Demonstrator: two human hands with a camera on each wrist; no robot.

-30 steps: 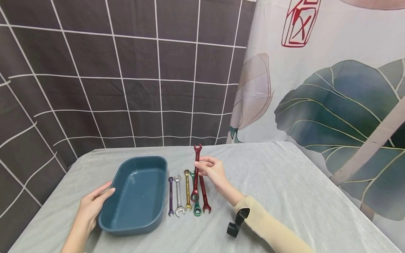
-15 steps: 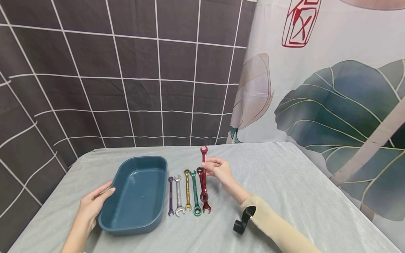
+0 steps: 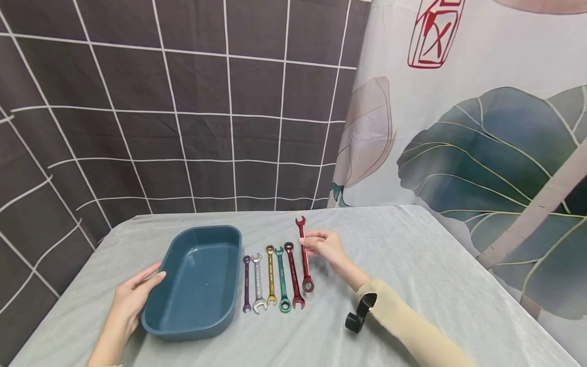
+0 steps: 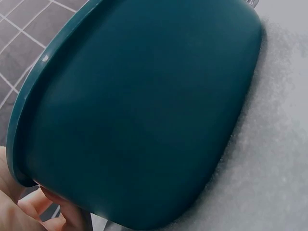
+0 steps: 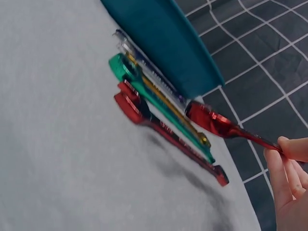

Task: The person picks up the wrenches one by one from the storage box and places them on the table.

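My right hand [image 3: 326,248] pinches a red combination wrench [image 3: 305,265] near its open end, between thumb and fingers. In the right wrist view that wrench is up off the cloth, its ring end pointing toward the tub. Just left of it another red wrench [image 3: 294,275] lies on the table. Farther left, in a row, are a green wrench [image 3: 282,283], a gold wrench [image 3: 271,275], a silver wrench [image 3: 258,278] and a purple wrench [image 3: 247,284]. At the left, my left hand [image 3: 130,300] grips the side rim of a blue plastic tub [image 3: 192,290], which holds nothing.
A pale grey cloth [image 3: 403,275] covers the table. Behind it hangs a dark curtain [image 3: 202,132] with a white grid, and at the right a white curtain [image 3: 486,132] with leaf prints. A black wrist camera [image 3: 359,313] sits on the right forearm.
My right hand has moved right with the red wrench, from above the green wrench, across the other red one, to the right end of the row. The left hand and tub stay put.
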